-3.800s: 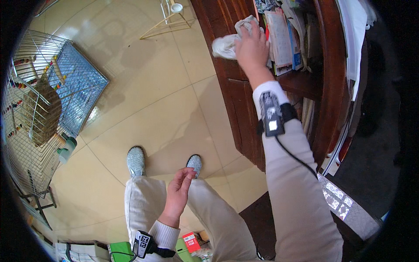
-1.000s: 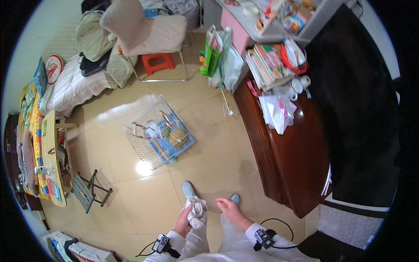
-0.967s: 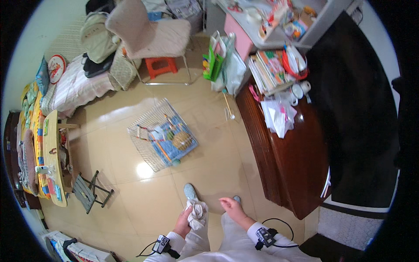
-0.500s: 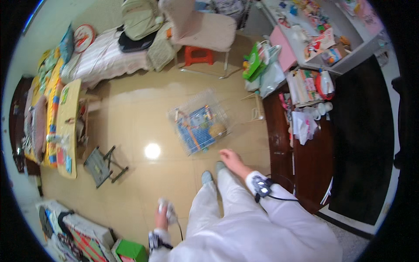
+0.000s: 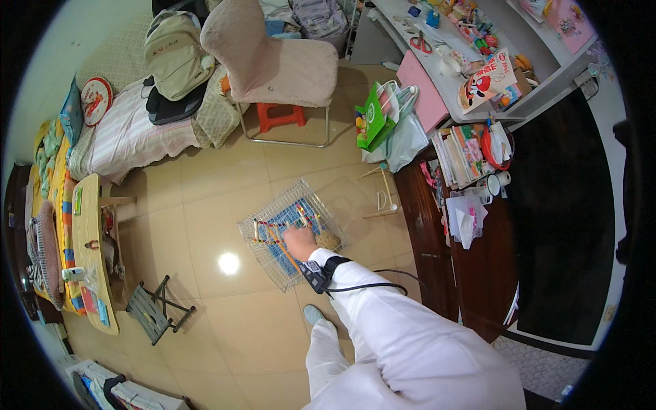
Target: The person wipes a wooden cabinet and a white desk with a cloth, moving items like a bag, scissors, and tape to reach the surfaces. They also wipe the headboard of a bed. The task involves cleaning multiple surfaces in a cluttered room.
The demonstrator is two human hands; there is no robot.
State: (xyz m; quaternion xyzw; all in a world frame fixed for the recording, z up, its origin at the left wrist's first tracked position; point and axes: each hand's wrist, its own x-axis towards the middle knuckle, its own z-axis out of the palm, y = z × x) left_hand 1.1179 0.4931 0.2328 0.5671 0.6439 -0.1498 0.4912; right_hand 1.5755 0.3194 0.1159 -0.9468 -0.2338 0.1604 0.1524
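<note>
A wire cage (image 5: 254, 240) stands on the tiled floor ahead of me, with a blue slatted base (image 5: 275, 258) inside. Colourful wooden rods and a round tan ball-like thing (image 5: 329, 240) are in it. My right hand (image 5: 301, 242) reaches over the cage, near the orange strip and the rods. Its fingers point down and are largely hidden by the hand; I cannot tell whether they touch the wire or grip anything. A dark device with a cable is strapped to the right wrist. My left hand is out of view.
A folding stool (image 5: 152, 316) stands left of the cage, by a low yellow table (image 5: 87, 205). A pink chair (image 5: 290, 72) and a red stool (image 5: 280, 117) are at the back. Bags (image 5: 403, 137) and a small wooden stand (image 5: 383, 195) are on the right, beside a dark cabinet (image 5: 488, 287).
My right hand has moved forward and left, from beside my leg to over the cage. My left hand, which held a white object, has left the view. The view has shifted.
</note>
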